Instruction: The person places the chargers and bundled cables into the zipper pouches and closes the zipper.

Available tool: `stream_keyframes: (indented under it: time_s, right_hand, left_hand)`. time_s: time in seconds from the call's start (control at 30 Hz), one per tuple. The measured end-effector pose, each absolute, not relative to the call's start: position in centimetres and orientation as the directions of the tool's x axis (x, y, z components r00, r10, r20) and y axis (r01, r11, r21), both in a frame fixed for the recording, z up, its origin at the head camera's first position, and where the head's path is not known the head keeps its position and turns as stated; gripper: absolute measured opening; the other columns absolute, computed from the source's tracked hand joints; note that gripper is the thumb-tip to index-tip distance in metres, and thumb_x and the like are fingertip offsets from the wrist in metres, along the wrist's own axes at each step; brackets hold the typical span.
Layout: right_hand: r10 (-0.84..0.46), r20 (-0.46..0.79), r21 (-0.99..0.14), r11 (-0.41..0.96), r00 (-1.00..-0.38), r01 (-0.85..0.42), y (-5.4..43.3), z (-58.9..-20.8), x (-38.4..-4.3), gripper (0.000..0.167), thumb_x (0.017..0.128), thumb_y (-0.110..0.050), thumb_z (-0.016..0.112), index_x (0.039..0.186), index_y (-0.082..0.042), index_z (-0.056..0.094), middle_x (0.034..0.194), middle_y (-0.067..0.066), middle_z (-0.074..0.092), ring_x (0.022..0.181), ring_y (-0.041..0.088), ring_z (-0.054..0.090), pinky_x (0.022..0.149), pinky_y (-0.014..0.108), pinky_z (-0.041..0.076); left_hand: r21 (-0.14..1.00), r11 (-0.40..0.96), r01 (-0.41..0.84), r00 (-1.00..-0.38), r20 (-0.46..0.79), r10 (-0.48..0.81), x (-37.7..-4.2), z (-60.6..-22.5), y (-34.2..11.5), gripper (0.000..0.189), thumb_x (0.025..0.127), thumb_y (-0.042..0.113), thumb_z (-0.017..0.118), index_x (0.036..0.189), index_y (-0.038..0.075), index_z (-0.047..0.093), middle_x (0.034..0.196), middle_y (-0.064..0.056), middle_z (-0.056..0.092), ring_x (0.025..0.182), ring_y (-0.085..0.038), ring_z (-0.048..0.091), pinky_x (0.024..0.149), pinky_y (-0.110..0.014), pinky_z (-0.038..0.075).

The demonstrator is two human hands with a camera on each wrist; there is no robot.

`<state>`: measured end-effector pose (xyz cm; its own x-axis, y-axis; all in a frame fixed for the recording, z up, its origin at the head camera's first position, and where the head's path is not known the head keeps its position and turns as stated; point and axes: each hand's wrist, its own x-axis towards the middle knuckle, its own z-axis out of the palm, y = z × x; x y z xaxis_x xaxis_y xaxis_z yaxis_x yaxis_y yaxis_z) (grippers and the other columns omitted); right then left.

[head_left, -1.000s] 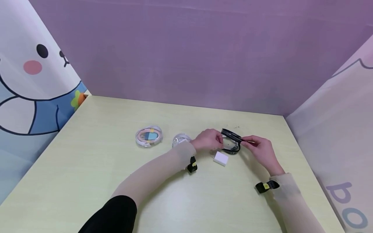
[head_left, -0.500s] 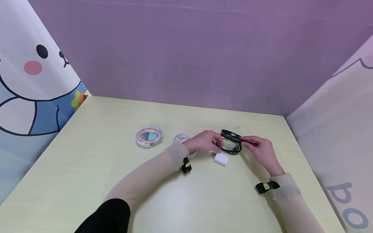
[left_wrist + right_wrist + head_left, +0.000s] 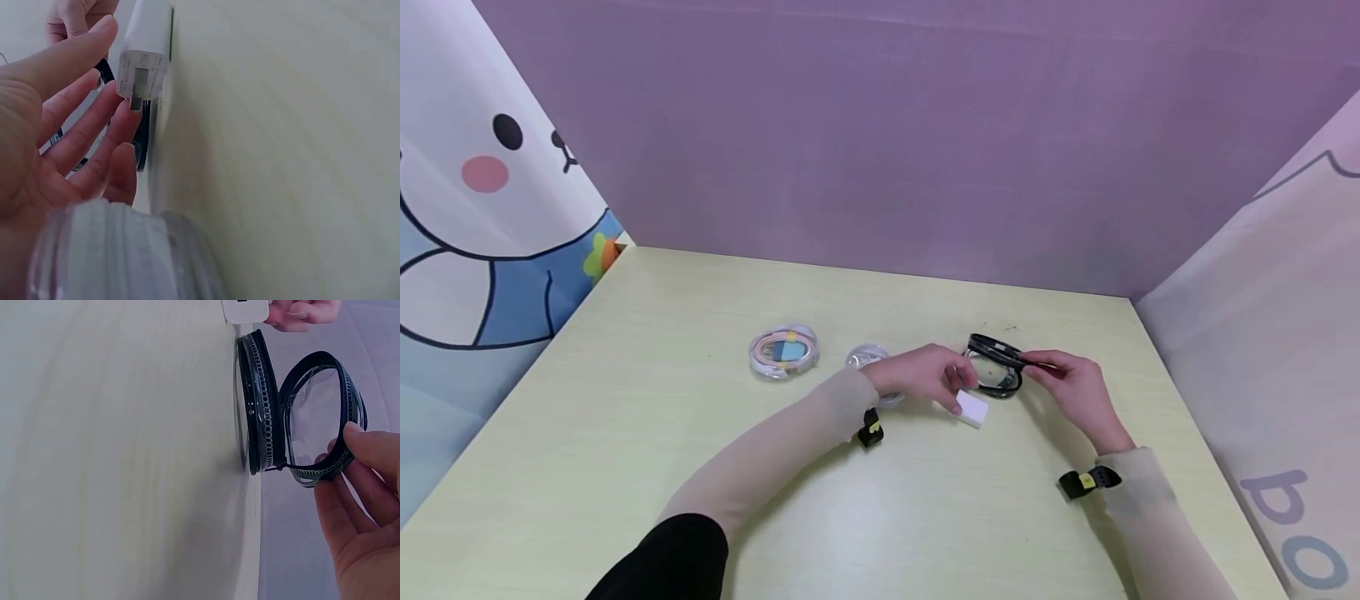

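A round clear zip pouch [image 3: 269,406] with black trim stands unzipped on the table, its lid swung up. My right hand [image 3: 1078,396] pinches the lid's rim between thumb and fingers. In the head view, my left hand [image 3: 928,372] is at a white charger plug [image 3: 973,409] just in front of the pouch. Seen from the left wrist, its fingers [image 3: 81,140] are spread and loosely bent beside the plug's metal prongs, with the thumb apart from the plug. A clear-wrapped coil [image 3: 125,256] lies under the left wrist, partly hidden by it in the head view.
To the left lies a wrapped pink cable coil [image 3: 784,352] with a blue label. The pale table [image 3: 865,517] meets a purple backdrop [image 3: 880,142] at the back and printed cloth [image 3: 1262,375] on the right.
My left hand has drawn back from the pouch's left edge and come down to the charger plug. The right hand stays on the lid, nearly unmoved.
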<state>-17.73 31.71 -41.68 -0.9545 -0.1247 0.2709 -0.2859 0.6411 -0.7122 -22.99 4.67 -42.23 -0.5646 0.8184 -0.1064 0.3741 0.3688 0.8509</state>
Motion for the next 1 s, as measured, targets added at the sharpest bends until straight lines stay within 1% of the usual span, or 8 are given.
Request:
stream_keyframes:
  time_s: [0.2,0.4,0.53,0.77,0.87,1.0]
  right_hand:
    - [-0.118,0.263,-0.711,0.648,-0.958,-0.275,31.66,-41.68,-17.63,0.022,0.089,-0.004,0.074,0.11,-0.004,0.076,0.102,0.012,0.074,0.085,-0.007,0.062,0.067,0.011,0.049]
    - [-0.128,0.273,-0.717,0.633,-0.954,-0.29,31.68,-41.72,-17.65,0.022,0.088,-0.002,0.074,0.11,-0.003,0.075,0.102,0.013,0.074,0.084,-0.007,0.062,0.067,0.012,0.05]
    - [-0.131,0.277,-0.722,0.625,-0.952,-0.296,31.7,-41.75,-17.66,0.022,0.088,-0.002,0.074,0.11,-0.002,0.075,0.102,0.013,0.074,0.085,-0.008,0.063,0.068,0.012,0.051]
    - [-0.132,0.283,-0.721,0.624,-0.95,-0.301,31.73,-42.02,-17.79,0.022,0.088,-0.002,0.074,0.11,-0.002,0.075,0.102,0.014,0.074,0.084,-0.007,0.063,0.067,0.011,0.05]
    - [-0.126,0.278,-0.72,0.63,-0.952,-0.293,31.73,-41.98,-17.75,0.021,0.088,-0.003,0.075,0.109,-0.003,0.076,0.1,0.014,0.074,0.082,-0.006,0.063,0.065,0.012,0.05]
    - [-0.113,0.266,-0.719,0.638,-0.957,-0.275,31.67,-41.96,-17.76,0.019,0.089,-0.005,0.074,0.108,-0.004,0.076,0.1,0.013,0.074,0.082,-0.006,0.063,0.064,0.012,0.05]
  left_hand:
    - [0.83,0.371,0.417,-0.532,-0.109,0.84,-22.73,-42.18,4.45,0.048,0.073,0.005,0.088,0.117,0.011,0.069,0.1,0.007,0.067,0.093,-0.011,0.063,0.085,-0.023,0.05]
    - [0.786,0.389,0.48,-0.526,-0.097,0.845,-22.65,-42.15,4.54,0.044,0.073,0.004,0.087,0.113,0.011,0.07,0.099,0.007,0.067,0.091,-0.009,0.063,0.083,-0.02,0.05]
    - [0.768,0.394,0.506,-0.53,-0.083,0.844,-22.71,-42.31,4.61,0.043,0.074,0.004,0.086,0.113,0.01,0.07,0.102,0.006,0.066,0.09,-0.008,0.064,0.081,-0.018,0.05]
    - [0.79,0.374,0.485,-0.543,-0.063,0.837,-22.8,-42.4,4.49,0.043,0.074,0.004,0.086,0.114,0.008,0.071,0.104,0.005,0.067,0.091,-0.006,0.063,0.083,-0.017,0.05]
    - [0.812,0.347,0.47,-0.554,-0.035,0.832,-22.99,-42.5,4.36,0.042,0.075,0.006,0.086,0.114,0.009,0.071,0.103,0.005,0.067,0.091,-0.005,0.063,0.083,-0.018,0.05]
    - [0.835,0.306,0.457,-0.583,0.021,0.812,-23.36,-42.58,4.23,0.04,0.077,0.008,0.086,0.114,0.011,0.072,0.105,0.006,0.067,0.092,-0.006,0.063,0.081,-0.019,0.052]
